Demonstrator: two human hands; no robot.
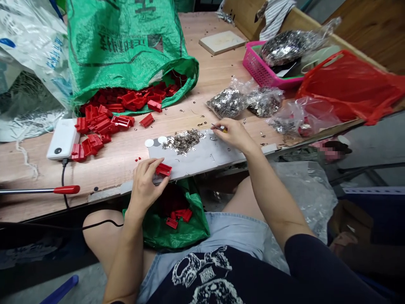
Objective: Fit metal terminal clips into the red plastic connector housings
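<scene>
At the table's front edge, my left hand (146,182) has its thumb and fingers around a red plastic housing (164,170), a small open box shape. To the right, my right hand (233,134) pinches a small tool (225,129) with a yellow handle; its thin dark tip points left, and its exact kind is unclear. Between the hands, a pile of small shiny metal pieces (185,141) lies on a grey sheet (202,157). Two white discs (149,143) are at the sheet's left end.
A green woven sack (126,46) spills red housings (101,122) at left, near a white power bank (63,139) with a cable. Bags of metal pieces (228,102), a pink basket (257,67) and a red bag (348,88) stand right. A green bag (190,232) with housings rests on my lap.
</scene>
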